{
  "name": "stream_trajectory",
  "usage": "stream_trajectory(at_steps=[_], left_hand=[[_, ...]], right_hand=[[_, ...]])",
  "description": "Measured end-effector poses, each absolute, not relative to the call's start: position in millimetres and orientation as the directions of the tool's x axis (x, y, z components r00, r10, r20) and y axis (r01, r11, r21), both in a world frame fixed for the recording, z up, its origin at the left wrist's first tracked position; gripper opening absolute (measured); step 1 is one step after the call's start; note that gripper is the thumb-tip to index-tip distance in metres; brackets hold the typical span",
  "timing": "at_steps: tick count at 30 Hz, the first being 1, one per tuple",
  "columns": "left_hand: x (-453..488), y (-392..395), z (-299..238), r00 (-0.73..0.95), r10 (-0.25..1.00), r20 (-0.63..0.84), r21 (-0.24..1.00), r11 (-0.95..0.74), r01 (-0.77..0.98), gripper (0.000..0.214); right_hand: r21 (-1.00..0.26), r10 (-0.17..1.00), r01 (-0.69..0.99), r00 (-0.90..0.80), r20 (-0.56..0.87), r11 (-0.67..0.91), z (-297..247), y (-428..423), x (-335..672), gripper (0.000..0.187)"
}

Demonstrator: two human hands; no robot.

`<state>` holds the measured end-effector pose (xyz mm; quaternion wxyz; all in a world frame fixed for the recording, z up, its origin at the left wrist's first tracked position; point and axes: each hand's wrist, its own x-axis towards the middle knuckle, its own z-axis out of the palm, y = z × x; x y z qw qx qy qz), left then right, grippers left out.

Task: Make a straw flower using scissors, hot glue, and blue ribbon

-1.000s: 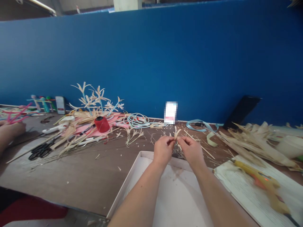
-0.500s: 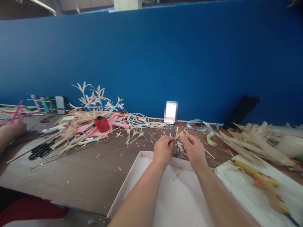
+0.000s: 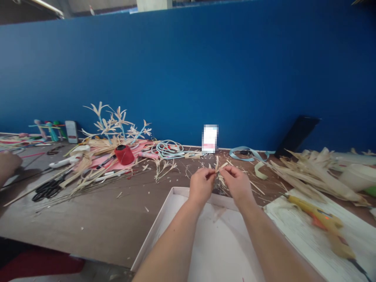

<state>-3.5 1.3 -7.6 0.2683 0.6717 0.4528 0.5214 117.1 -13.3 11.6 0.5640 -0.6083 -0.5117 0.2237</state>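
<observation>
Above the far rim of a white shallow box (image 3: 179, 192), my two hands meet with their fingertips nearly touching. My left hand (image 3: 202, 184) is closed in a pinch on a small pale dried-husk flower (image 3: 217, 163), whose petals stick up between the hands. Thumb and forefinger of my right hand (image 3: 235, 181) are also pinched together at the flower, on a pale husk strip (image 3: 224, 165). The fingers partly hide the lower part of the flower. Husk scraps lie on the table just behind my hands.
A yellow glue gun (image 3: 321, 219) rests on paper at right, near dried husks (image 3: 326, 172). Leftward lie a red thread spool (image 3: 123, 154), black scissors (image 3: 49, 188), a coiled blue cord (image 3: 169, 149) and husk flowers (image 3: 117, 121). Another person's hand (image 3: 8, 166) is at the far left.
My right fingers have shifted slightly against the flower, closer to my left fingertips. The other person's hand has moved left, and the pink sticks it held are largely out of view.
</observation>
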Motion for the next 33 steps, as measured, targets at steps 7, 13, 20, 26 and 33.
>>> stream_trajectory(at_steps=[7,13,20,26,33], left_hand=[[-3.9,1.2,-5.9,0.043,0.893,0.449,0.839,-0.438,0.323,0.015],[-3.3,0.5,-5.1,0.038,0.891,0.452,0.834,-0.437,0.337,0.015],[-4.5,0.3,-5.2,0.047,0.884,0.464,0.820,-0.450,0.353,0.016],[-5.9,0.9,-5.6,0.068,0.872,0.485,0.791,-0.470,0.391,0.018],[-7.7,-1.2,-3.6,0.090,0.864,0.495,0.771,-0.485,0.413,0.021]], right_hand=[[-0.922,0.920,0.368,0.304,0.246,0.124,13.4,-15.6,117.9,0.027],[-0.912,0.913,0.392,0.317,0.257,0.121,17.7,-18.3,115.4,0.027],[-0.923,0.918,0.376,0.332,0.215,0.080,13.5,-16.1,116.7,0.027],[-0.938,0.923,0.342,0.343,0.173,0.049,5.2,-13.7,119.0,0.028],[-0.938,0.926,0.340,0.327,0.188,0.071,3.2,-13.4,119.2,0.031]])
